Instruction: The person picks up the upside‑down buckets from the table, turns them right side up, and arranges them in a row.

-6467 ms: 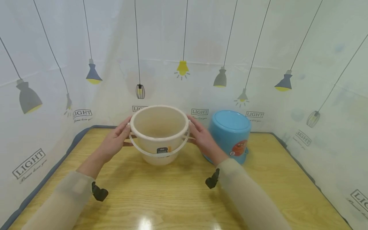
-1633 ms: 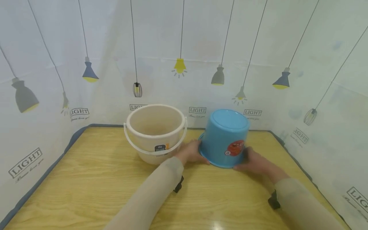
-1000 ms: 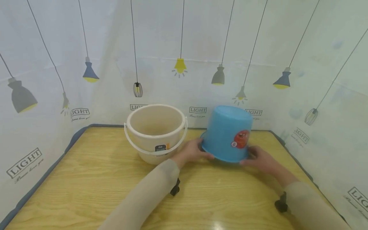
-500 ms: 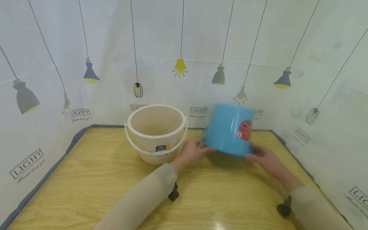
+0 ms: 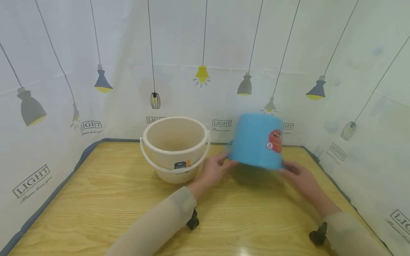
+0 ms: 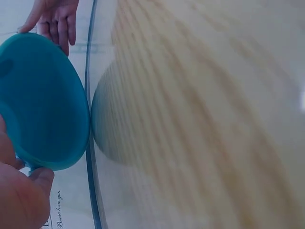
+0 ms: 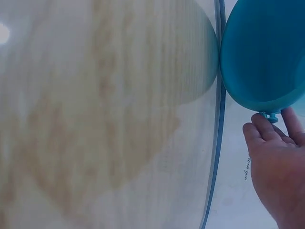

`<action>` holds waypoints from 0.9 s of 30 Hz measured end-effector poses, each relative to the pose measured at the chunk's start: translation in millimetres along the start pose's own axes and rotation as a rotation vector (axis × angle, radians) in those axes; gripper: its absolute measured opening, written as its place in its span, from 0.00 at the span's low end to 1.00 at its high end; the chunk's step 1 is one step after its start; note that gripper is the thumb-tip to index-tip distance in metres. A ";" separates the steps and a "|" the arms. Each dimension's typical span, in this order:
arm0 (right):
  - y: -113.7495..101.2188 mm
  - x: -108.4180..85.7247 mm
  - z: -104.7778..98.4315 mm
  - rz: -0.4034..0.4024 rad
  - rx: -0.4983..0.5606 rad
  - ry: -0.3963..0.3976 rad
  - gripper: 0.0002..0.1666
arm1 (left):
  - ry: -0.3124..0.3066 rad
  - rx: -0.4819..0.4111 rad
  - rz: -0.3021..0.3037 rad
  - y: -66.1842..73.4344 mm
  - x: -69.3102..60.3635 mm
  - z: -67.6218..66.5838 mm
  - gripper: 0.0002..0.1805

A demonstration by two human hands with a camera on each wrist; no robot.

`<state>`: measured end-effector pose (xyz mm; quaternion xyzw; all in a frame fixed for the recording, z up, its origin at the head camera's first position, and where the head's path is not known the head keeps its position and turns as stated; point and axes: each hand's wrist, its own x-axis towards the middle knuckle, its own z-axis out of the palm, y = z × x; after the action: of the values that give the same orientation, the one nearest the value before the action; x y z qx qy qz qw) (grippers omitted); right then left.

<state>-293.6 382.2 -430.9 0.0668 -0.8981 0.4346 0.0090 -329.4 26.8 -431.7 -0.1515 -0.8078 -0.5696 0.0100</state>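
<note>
A blue bucket (image 5: pixel 256 142), bottom up and slightly tilted, is held off the table. My left hand (image 5: pixel 213 171) holds its rim at the left, near the blue handle. At the right side of the rim, my right hand (image 5: pixel 303 180) grips the bucket with thumb and fingers. The right wrist view shows that hand (image 7: pixel 281 167) by a small handle joint (image 7: pixel 271 118). Both wrist views look into the bucket's hollow inside (image 6: pixel 45 105). A beige bucket (image 5: pixel 166 160) stands upright beside my left hand, its white handle (image 5: pixel 160 168) hanging down in front.
Beneath is a wood-grain table (image 5: pixel 112 213) with a dark blue edge at the back and sides. A pale wall covering (image 5: pixel 179 42) printed with hanging lamps surrounds it closely. The blue bucket is near the back right, a short gap from the beige one.
My hands have gone from the beige bucket's rim to the blue bucket. Since then the blue bucket has risen off the table and turned, its red label shifting right. The beige bucket stays put.
</note>
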 end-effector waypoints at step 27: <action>-19.9 -3.5 -13.3 -0.042 -0.094 0.280 0.35 | 0.112 -0.136 0.149 15.9 -10.2 -2.4 0.19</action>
<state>-288.1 380.8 -407.3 0.0238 -0.9058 0.3969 0.1464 -316.0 27.1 -418.2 -0.1793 -0.7520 -0.6283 0.0872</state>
